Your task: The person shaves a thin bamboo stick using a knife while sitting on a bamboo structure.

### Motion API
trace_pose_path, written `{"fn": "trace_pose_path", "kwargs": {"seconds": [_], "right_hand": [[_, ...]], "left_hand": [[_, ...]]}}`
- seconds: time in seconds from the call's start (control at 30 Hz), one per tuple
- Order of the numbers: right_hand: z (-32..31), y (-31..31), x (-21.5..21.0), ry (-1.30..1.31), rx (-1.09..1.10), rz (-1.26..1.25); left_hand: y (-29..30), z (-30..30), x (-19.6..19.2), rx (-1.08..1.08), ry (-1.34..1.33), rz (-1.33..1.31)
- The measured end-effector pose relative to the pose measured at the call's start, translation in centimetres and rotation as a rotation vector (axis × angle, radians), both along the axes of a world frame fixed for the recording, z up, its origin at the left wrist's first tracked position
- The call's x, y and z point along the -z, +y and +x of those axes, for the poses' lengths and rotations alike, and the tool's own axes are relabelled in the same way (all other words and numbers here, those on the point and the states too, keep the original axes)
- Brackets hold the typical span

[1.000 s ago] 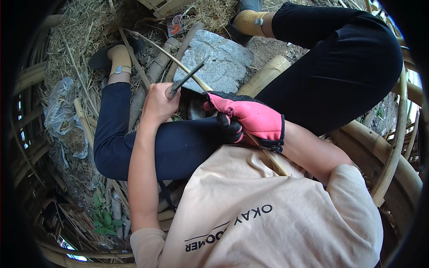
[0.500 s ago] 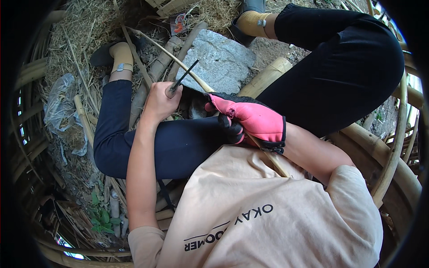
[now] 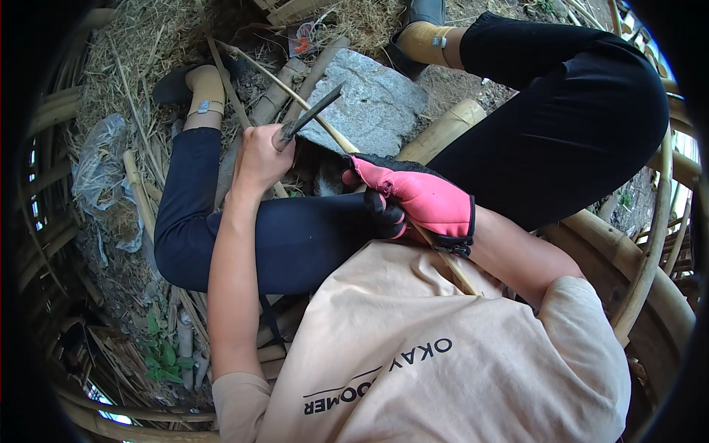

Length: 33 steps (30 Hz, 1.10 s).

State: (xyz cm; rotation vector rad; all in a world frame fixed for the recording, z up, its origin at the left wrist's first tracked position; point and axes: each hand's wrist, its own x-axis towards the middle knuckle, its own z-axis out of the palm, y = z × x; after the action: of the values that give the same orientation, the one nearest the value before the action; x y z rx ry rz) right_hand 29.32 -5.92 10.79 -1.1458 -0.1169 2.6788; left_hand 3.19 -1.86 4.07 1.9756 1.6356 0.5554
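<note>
My bare left hand [image 3: 258, 159] is wrapped around the handle of a knife. Its dark narrow blade [image 3: 317, 111] points up and to the right, over the edge of the grey stone. In a pink and black glove, my right hand [image 3: 425, 196] closes round a long thin bamboo strip [image 3: 317, 119]. Beyond the glove the strip slants away to the far left. Its near end [image 3: 461, 277] rests against my beige shirt. The blade looks apart from the strip, though the dark gap between my hands hides detail.
A flat grey stone [image 3: 377, 96] lies between my legs, with a thick bamboo piece [image 3: 450, 129] beside it. Dry straw [image 3: 140, 44] and a clear plastic bag [image 3: 100, 162] lie at left. Curved bamboo poles [image 3: 642, 258] stand close on the right. Green leaves [image 3: 166, 358] grow at lower left.
My left hand has shifted slightly left and turned, so the knife blade shows broader. The gloved right hand and the strip stay nearly in place.
</note>
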Motion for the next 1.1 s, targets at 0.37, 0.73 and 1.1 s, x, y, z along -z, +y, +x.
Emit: {"fn": "trace_pose_path", "kwargs": {"seconds": [0.37,0.73,1.1], "right_hand": [[-0.3,0.0,-0.5,0.012,0.038,-0.034],[-0.1,-0.1,-0.1,0.002,0.009,0.027],[-0.4,0.1,-0.8,0.002,0.08,-0.073]], "left_hand": [[1.6,-2.9,1.3,-0.217,0.118,-0.076],[1.5,-0.8,1.1,-0.114,0.05,-0.069],[0.5,-1.4,0.5,-0.019,-0.016,-0.139]]}}
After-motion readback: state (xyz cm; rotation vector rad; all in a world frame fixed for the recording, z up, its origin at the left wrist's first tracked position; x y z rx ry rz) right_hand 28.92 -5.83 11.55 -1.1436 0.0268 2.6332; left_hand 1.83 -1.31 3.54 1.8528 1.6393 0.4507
